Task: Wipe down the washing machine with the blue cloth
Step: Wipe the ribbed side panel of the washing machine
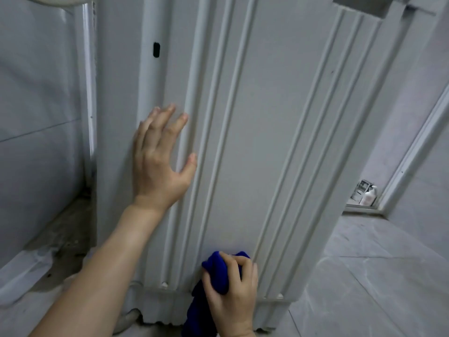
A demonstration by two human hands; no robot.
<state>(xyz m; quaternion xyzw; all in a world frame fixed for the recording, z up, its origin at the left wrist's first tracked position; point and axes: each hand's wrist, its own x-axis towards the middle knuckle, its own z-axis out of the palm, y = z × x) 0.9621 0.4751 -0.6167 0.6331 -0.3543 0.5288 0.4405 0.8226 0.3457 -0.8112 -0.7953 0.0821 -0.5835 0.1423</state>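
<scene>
Your left hand (pixel 160 164) flat on ribbed side panel of washing machine (pixel 255 142), fingers (pixel 176 126) straight, spread apart, gripping nothing. Your right hand (pixel 234 295) low on same panel, near its bottom edge, fingers (pixel 233 265) curled tight round bunched blue cloth (pixel 216 271), cloth against panel. Cloth tail hangs down toward floor (pixel 364 276). White bottle (pixel 368 197) stands well beyond machine's right side, by doorframe.
</scene>
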